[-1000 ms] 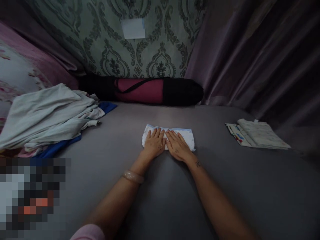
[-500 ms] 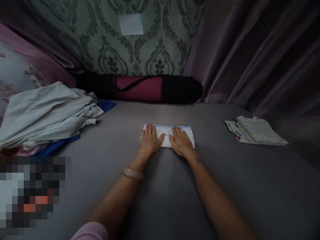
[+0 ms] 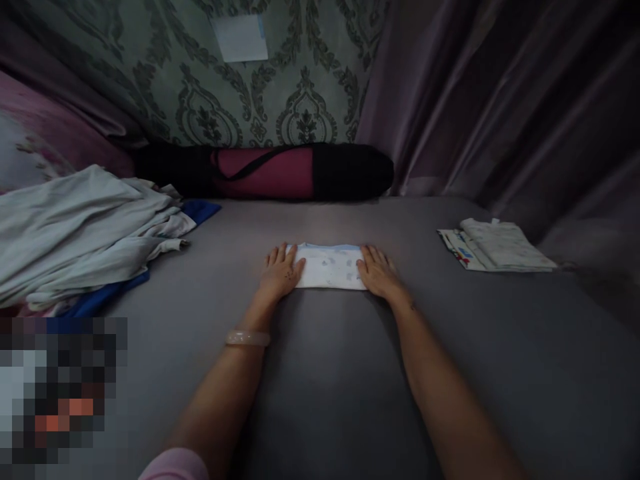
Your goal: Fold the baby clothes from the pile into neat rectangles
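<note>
A small white folded cloth (image 3: 330, 268) with a pale blue edge lies flat on the grey bed sheet (image 3: 325, 373). My left hand (image 3: 280, 272) rests flat on its left end, fingers stretched out. My right hand (image 3: 379, 272) lies flat on its right end, fingers spread. Neither hand grips anything. A pale bangle sits on my left wrist.
A heap of pale and blue clothes (image 3: 85, 233) lies at the left. Folded white printed cloths (image 3: 495, 245) sit at the right. A black and pink rolled bag (image 3: 265, 172) lies along the patterned wall. Purple curtains (image 3: 500, 107) hang at the right.
My two hands slid apart from the middle of the cloth to its left and right ends, uncovering the centre. The view shifted slightly.
</note>
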`<state>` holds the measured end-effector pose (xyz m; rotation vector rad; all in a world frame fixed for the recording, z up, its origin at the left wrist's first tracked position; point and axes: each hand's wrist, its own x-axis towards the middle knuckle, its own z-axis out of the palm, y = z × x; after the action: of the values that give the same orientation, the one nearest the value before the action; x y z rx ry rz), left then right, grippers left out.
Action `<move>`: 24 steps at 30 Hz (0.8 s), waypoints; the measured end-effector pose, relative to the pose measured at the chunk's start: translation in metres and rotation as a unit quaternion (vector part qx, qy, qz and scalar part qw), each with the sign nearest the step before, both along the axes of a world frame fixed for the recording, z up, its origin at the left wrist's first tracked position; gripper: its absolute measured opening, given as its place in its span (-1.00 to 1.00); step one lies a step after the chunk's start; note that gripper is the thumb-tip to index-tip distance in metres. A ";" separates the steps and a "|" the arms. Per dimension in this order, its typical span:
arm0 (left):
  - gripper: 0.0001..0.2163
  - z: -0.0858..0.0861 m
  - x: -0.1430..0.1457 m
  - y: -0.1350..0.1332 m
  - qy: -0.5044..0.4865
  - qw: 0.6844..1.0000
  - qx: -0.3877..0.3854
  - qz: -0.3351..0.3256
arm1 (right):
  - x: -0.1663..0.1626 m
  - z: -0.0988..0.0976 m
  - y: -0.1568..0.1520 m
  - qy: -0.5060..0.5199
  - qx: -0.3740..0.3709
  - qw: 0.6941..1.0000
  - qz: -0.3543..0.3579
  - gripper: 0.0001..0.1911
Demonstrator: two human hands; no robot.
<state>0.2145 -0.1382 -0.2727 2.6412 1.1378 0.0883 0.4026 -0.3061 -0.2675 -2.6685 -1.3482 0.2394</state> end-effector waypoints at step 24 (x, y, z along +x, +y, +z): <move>-0.58 -0.014 -0.009 0.034 -0.184 0.982 -0.026 0.016 | 0.029 0.007 -0.006 0.118 0.076 0.984 -0.106 -0.40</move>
<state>0.2059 -0.1041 -0.2866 2.4241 1.0369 0.5219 0.4317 -0.3125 -0.2601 -2.5356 -0.9658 0.3964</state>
